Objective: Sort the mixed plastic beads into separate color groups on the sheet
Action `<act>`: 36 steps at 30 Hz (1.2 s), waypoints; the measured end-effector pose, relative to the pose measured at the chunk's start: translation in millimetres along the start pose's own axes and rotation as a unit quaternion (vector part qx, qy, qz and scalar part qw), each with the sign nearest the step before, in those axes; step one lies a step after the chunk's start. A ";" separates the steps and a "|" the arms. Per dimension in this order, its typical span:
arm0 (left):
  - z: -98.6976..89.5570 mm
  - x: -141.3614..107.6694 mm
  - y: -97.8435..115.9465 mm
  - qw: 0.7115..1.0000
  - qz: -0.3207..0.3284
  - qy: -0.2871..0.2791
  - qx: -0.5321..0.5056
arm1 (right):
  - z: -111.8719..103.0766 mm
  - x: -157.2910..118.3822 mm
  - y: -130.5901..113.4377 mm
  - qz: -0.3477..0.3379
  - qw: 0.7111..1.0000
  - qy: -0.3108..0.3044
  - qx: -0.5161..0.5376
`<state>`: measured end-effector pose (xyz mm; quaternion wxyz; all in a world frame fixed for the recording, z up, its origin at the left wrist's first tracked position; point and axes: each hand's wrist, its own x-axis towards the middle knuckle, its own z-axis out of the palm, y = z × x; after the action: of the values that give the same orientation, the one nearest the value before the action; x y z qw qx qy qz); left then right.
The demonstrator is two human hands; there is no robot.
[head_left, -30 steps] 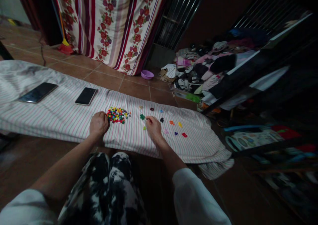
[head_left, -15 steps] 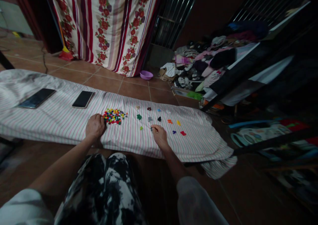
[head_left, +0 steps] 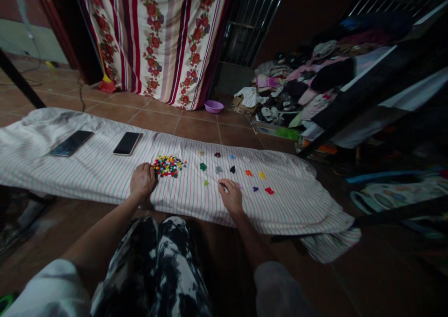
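Note:
A pile of small multicoloured beads (head_left: 170, 165) lies on a striped cloth (head_left: 189, 198). At the pile's left edge rests my left hand (head_left: 143, 181), fingers curled and touching the beads; what is under them is hidden. My right hand (head_left: 231, 196) is in a pinch just above the cloth, below a grey cluster (head_left: 219, 169); anything between its fingertips is too small to name. Around it are small single-colour groups: dark green (head_left: 203, 167), black (head_left: 233, 169), light green (head_left: 206, 182), orange (head_left: 248, 173), yellow (head_left: 262, 175), dark blue (head_left: 255, 189) and red (head_left: 269, 190).
Two phones, a larger one (head_left: 72, 143) and a smaller one (head_left: 127, 143), lie on the cloth at left. Behind stand a floral curtain (head_left: 168, 42), a purple basin (head_left: 213, 106) and a heap of clothes (head_left: 297, 84). A dark bar (head_left: 21, 81) rises at left.
The view has shifted, so everything sits farther right. A small grey piece seen at my right fingertips before is no longer visible there. My left hand keeps its place by the pile.

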<state>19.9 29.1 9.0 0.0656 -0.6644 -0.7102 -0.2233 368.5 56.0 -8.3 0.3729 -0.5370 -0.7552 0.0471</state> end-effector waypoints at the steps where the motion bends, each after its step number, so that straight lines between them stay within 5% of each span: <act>1: -0.6 0.0 1.0 1.000 -0.002 0.003 0.010 | -0.4 -0.2 -1.3 -0.001 1.000 0.000 -0.010; 36: 5.3 -1.6 4.0 0.993 -0.071 0.051 -0.082 | -3.2 0.9 -5.6 -0.033 0.999 -0.001 -0.026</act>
<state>25.1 29.9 4.6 0.0307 -0.6035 -0.7304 -0.3182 366.0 53.3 -2.8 0.3589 -0.5215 -0.7739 0.0158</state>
